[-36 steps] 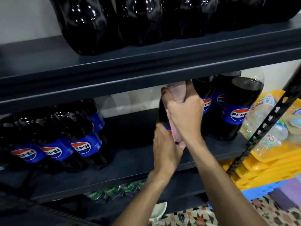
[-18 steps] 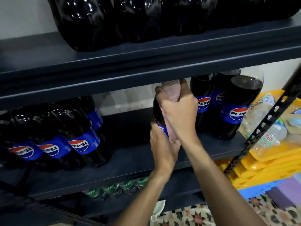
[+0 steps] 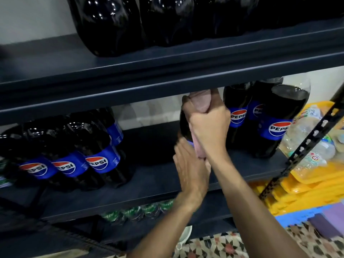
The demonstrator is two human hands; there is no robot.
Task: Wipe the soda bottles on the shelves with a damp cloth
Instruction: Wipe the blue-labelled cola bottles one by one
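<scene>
A dark Pepsi bottle (image 3: 184, 125) stands on the middle shelf (image 3: 152, 181), mostly hidden behind my hands. My right hand (image 3: 208, 125) grips a pink cloth (image 3: 200, 103) wrapped over the bottle's upper part, just below the shelf above. My left hand (image 3: 189, 168) holds the bottle's lower body from the front. More Pepsi bottles (image 3: 275, 120) stand to the right, and another group of Pepsi bottles (image 3: 96, 151) to the left.
Large dark bottles (image 3: 111, 25) line the top shelf (image 3: 167, 71). Green-labelled bottles (image 3: 137, 211) sit on the shelf below. Yellow trays (image 3: 316, 183) with clear water bottles (image 3: 305, 142) lie right, behind a black perforated upright (image 3: 297, 155). Patterned floor (image 3: 223, 246) lies below.
My right hand with the cloth has slid slightly up the bottle toward its top. The left hand keeps its hold lower down.
</scene>
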